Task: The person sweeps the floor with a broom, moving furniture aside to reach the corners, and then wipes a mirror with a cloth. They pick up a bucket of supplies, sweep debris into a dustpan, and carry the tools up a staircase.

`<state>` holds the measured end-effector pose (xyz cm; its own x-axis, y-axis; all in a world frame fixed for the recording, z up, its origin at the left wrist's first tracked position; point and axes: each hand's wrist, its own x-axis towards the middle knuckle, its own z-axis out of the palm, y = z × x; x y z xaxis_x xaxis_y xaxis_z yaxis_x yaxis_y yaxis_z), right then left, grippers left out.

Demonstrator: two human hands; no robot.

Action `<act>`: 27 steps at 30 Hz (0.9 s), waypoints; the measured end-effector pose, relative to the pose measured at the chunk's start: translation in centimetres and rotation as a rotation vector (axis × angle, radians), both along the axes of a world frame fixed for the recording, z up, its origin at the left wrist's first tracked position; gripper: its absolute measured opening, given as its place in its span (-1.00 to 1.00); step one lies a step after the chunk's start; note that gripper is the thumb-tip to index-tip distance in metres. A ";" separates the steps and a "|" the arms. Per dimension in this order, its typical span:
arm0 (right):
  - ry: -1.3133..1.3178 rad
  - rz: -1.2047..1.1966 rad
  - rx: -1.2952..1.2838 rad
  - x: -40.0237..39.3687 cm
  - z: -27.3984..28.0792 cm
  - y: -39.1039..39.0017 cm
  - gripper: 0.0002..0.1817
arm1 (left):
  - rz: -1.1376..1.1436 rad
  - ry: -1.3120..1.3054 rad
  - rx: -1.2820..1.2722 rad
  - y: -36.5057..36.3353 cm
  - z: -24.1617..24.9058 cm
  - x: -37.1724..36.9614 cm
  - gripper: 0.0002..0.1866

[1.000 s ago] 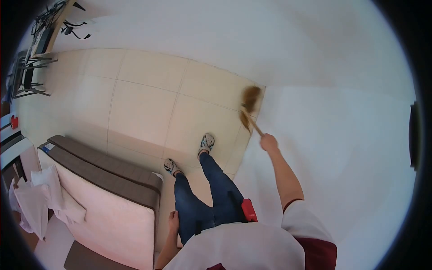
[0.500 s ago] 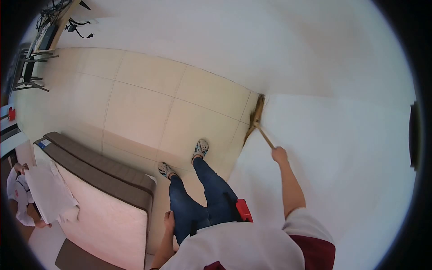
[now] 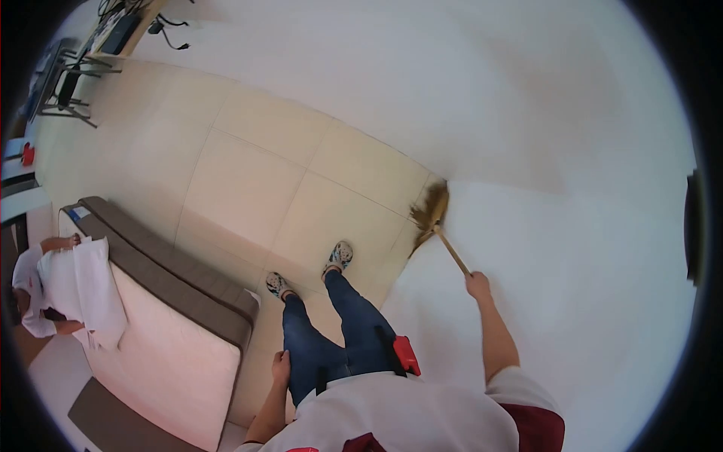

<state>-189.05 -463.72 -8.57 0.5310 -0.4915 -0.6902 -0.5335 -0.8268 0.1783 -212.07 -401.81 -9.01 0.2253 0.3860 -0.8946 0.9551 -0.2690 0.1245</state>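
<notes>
My right hand (image 3: 477, 285) is closed round the light handle of a broom (image 3: 454, 254), with the arm stretched forward. The broom's brown bristles (image 3: 430, 205) are fanned out in the floor corner, against the white wall. My left hand (image 3: 282, 368) hangs beside my left thigh with its fingers curled; I see nothing in it.
On the left lie stacked mattresses (image 3: 162, 309) with brown sides. Another person (image 3: 45, 286) leans over them, holding a white sheet (image 3: 98, 294). Folding chairs (image 3: 71, 83) and a table with cables (image 3: 139, 26) stand at the upper left. Tiled floor (image 3: 241, 173) runs along the wall.
The broom has shifted slightly toward me, and its bristles now face me more broadly. My left hand stays by my thigh. The other person has moved the sheet over the mattress.
</notes>
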 end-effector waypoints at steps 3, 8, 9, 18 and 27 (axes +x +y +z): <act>-0.103 -0.089 0.080 7.6 -9.4 9.3 -0.64 | 0.024 -0.024 0.037 -0.3 -0.1 0.8 -0.51; -0.154 0.007 0.431 19.6 -12.5 30.9 -0.61 | 0.127 -0.176 0.029 -0.5 0.4 3.2 -0.51; -0.154 0.071 0.458 21.3 -11.7 33.3 -0.59 | 0.159 -0.210 0.009 -0.4 -0.3 3.6 -0.51; -0.234 0.179 0.377 9.0 5.1 16.6 -0.55 | -0.236 0.033 -0.184 0.1 4.8 11.4 0.05; -0.010 0.017 0.322 11.5 1.8 28.8 -0.61 | -0.231 0.138 -0.291 8.8 8.0 14.3 0.11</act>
